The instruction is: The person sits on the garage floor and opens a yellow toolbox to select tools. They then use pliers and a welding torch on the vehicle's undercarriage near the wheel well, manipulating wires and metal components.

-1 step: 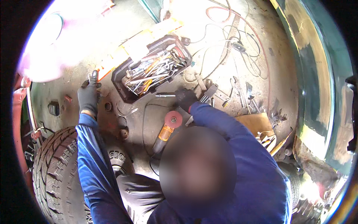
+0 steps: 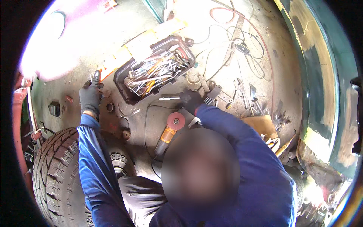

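Note:
My left hand [image 2: 90, 95], in a black glove, rests on the dirty concrete floor left of an open black toolbox [image 2: 124, 81]. Its fingers are curled around something small that I cannot make out. My right hand [image 2: 191, 100], also gloved, is closed on the end of a silver metal bar [image 2: 169, 98] lying just below the toolbox. Several wrenches and other hand tools [image 2: 155, 73] fill the toolbox. An angle grinder [image 2: 169, 132] with an orange body and a red disc lies on the floor between my arms.
A large tyre [image 2: 56, 178] lies at lower left. Red and white cables [image 2: 242, 41] and loose metal parts [image 2: 245, 92] are strewn at upper right. A cardboard piece [image 2: 261, 125] lies by my right arm. A green vehicle body [image 2: 325, 75] curves along the right.

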### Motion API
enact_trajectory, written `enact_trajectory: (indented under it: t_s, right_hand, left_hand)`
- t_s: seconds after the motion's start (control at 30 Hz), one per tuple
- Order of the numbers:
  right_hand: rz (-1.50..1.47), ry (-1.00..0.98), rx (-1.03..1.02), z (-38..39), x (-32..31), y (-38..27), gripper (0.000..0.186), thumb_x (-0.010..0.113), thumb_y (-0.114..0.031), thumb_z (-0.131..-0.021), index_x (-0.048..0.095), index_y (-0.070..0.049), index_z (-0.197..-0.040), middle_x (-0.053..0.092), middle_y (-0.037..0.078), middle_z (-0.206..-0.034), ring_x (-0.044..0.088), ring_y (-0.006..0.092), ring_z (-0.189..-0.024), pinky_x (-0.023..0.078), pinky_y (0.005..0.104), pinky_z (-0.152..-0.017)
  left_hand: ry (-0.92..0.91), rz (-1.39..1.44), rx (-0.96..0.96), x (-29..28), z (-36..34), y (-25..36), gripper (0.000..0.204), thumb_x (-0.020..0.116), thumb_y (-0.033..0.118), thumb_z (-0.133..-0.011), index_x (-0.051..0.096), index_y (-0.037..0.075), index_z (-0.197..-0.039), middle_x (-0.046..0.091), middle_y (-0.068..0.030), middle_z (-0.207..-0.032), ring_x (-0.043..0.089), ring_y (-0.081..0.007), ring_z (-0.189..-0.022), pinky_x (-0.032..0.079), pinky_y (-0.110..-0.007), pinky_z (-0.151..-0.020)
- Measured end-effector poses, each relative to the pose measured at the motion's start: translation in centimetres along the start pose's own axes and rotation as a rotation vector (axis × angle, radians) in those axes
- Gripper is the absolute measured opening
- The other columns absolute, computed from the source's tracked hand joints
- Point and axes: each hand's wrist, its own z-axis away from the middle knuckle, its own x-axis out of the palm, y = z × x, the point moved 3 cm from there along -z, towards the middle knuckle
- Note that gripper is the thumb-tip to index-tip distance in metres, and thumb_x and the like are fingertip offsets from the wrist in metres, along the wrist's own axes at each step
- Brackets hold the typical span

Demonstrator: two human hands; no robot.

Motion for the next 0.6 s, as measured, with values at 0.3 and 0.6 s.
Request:
enact_trajectory:
  t_s: [0.3, 0.6]
  right_hand:
    - [0.155, 0.288, -0.257, 1.2, -16.7, 0.3, 0.027, 0.068, -0.019, -0.094, 0.065, -0.010, -0.119, 0.066, 0.012, -0.112, 0.071, 0.0313, -0.104, 0.060, 0.0467, -0.084]
    - [-0.365, 0.357, 0.410, 4.0, -12.9, 10.8, 0.049, 0.069, -0.036, -0.104, 0.068, -0.003, -0.140, 0.072, 0.026, -0.131, 0.069, 0.0411, -0.122, 0.055, 0.0492, -0.107]
  left_hand:
    - [0.003, 0.030, 0.044, 0.2, -1.0, 0.2, 0.082, 0.080, 0.070, -0.095, 0.075, -0.007, -0.121, 0.076, -0.0083, -0.091, 0.061, -0.0103, -0.059, 0.045, -0.029, -0.052]
    - [-0.002, 0.083, 0.047, 0.4, -1.0, 0.4, 0.076, 0.082, 0.065, -0.096, 0.076, -0.009, -0.114, 0.076, -0.0092, -0.089, 0.062, -0.0113, -0.060, 0.048, -0.030, -0.053]
